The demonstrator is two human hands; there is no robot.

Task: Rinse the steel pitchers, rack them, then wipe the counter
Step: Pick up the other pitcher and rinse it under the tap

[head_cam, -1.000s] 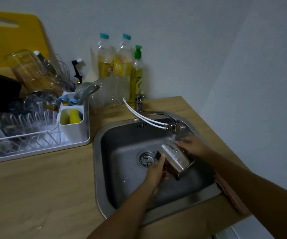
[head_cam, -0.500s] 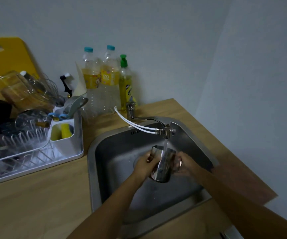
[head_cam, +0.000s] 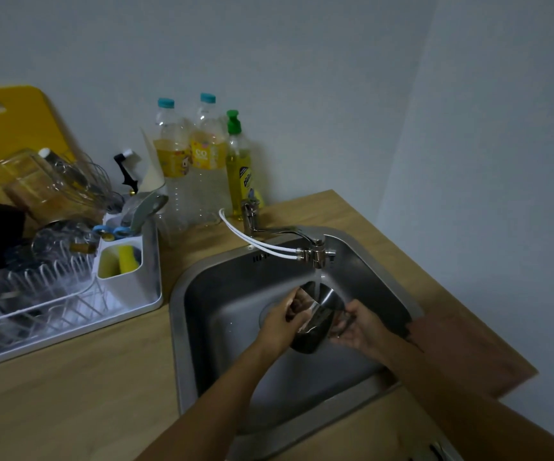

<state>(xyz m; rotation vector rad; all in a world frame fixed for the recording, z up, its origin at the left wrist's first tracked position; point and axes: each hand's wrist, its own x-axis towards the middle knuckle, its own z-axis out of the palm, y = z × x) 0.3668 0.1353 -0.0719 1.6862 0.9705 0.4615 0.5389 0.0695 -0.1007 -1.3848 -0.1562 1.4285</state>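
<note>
yellow cutting board [head_cam: 12,128], green-capped yellow soap bottle [head_cam: 239,168], white dish rack [head_cam: 129,294], silver pitcher [head_cam: 318,314]

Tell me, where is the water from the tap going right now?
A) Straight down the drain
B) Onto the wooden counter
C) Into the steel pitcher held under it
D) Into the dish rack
C: the stream from the tap falls into the open mouth of the steel pitcher, held by both hands over the sink.

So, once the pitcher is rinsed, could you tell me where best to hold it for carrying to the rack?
Probably by its handle, from the right. The steel pitcher stands roughly upright under the tap, mouth up; the handle faces right, where the right hand grips it. The left hand holds the slick wet wall, which looks less secure.
</note>
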